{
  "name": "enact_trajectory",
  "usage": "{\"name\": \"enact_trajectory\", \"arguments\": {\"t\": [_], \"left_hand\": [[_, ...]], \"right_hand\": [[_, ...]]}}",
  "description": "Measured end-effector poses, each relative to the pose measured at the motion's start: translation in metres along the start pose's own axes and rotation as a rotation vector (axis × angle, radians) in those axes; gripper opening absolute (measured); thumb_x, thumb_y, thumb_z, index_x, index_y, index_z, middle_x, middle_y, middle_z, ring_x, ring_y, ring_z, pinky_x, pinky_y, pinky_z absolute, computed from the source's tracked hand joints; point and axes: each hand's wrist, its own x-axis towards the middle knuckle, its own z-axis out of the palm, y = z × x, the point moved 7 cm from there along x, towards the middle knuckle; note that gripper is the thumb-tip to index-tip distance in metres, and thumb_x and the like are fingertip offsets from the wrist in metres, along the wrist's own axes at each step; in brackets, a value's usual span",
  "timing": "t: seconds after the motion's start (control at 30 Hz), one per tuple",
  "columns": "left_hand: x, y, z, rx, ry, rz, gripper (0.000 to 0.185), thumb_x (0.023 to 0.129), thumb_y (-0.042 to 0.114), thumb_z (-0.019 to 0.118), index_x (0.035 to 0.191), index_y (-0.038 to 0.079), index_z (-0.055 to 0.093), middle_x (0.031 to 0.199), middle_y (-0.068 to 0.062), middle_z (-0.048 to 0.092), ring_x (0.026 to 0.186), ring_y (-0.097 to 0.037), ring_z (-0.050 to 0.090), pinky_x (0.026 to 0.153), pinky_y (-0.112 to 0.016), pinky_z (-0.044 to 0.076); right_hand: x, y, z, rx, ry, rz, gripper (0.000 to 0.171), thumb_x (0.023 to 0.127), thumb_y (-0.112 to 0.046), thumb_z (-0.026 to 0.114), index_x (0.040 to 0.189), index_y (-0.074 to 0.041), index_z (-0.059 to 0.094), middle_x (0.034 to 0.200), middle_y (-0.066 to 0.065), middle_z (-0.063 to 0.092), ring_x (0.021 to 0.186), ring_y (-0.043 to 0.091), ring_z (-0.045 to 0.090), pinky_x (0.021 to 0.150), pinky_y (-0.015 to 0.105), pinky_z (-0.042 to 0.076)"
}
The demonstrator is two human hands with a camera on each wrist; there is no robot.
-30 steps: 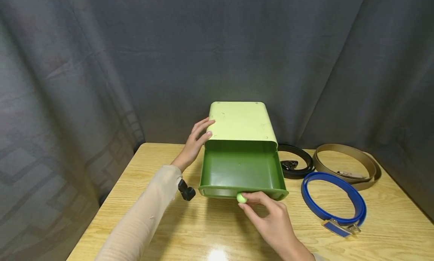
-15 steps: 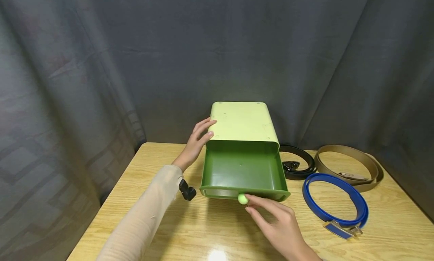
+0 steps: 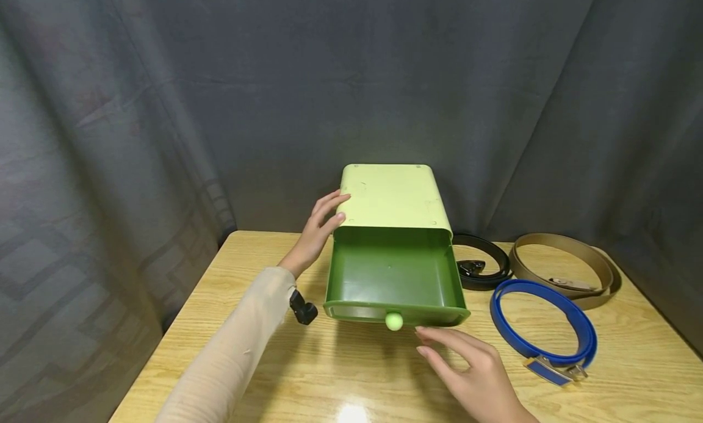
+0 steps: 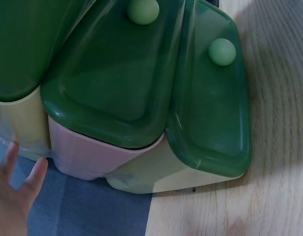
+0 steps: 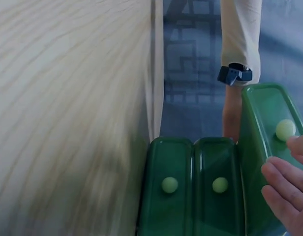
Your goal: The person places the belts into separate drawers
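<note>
The drawer unit point(image 3: 390, 197) stands on the table point(image 3: 247, 258), its top drawer point(image 3: 390, 270) out at the front and its 2 lower drawers point(image 4: 112, 88) shut beneath. The step in hand looks to be working that top drawer, with 1 hand for the body and 1 for the front.

The left hand point(image 3: 317, 231) grips nothing; its fingers rest loosely against the upper left edge of the unit. That is a sensible bracing place: light, flat pressure there should keep the body from skidding or tipping while the drawer's weight hangs forward.

The right hand point(image 3: 472, 368) holds nothing either. Its fingers are spread apart in front of the unit, just right of the round knob point(image 3: 393, 321) and clear of it. Any further adjustment is best made by pinching the knob at its middle and moving it straight along the unit's depth, since a sideways pull could bind the runners.

To the unit's right lie 3 coiled belts: black point(image 3: 486, 282) beside it, brown point(image 3: 611, 276) farther out, blue point(image 3: 508, 336) nearer the person. The right wrist does well to avoid dragging across the blue coil.
</note>
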Motion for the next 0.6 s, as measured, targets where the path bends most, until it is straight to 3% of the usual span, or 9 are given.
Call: {"name": "enact_trajectory", "arguments": {"t": [0.2,0.47,0.6], "left_hand": [[0.0,-0.001,0.0,0.015,0.005,0.003,0.047,0.103,0.026,0.046,0.149,0.015,0.045,0.16,0.002,0.021,0.146,-0.02,0.019,0.113,-0.057,0.023],[0.002,-0.002,0.002,-0.008,-0.001,0.004,0.048,0.104,0.023,0.045,0.15,0.013,0.043,0.161,-0.002,0.019,0.147,-0.022,0.016,0.112,-0.058,0.024],[0.002,0.0,0.0,-0.005,-0.007,-0.009,0.048,0.105,0.02,0.044,0.151,0.009,0.041,0.162,-0.006,0.016,0.148,-0.026,0.014,0.113,-0.059,0.022]], "right_hand": [[-0.011,0.006,-0.011,-0.064,-0.007,0.026,0.032,0.081,-0.008,0.081,0.111,-0.017,0.075,0.103,-0.001,0.074,0.092,0.009,0.07,0.085,0.013,0.05],[-0.028,0.021,-0.027,-0.111,0.048,0.012,0.02,0.087,-0.02,0.078,0.107,-0.014,0.076,0.1,-0.001,0.075,0.092,0.0,0.068,0.078,0.011,0.05],[-0.033,0.029,-0.029,-0.093,0.049,0.028,0.03,0.077,0.001,0.083,0.104,-0.01,0.076,0.097,0.001,0.075,0.09,-0.001,0.067,0.077,0.01,0.05]]}}
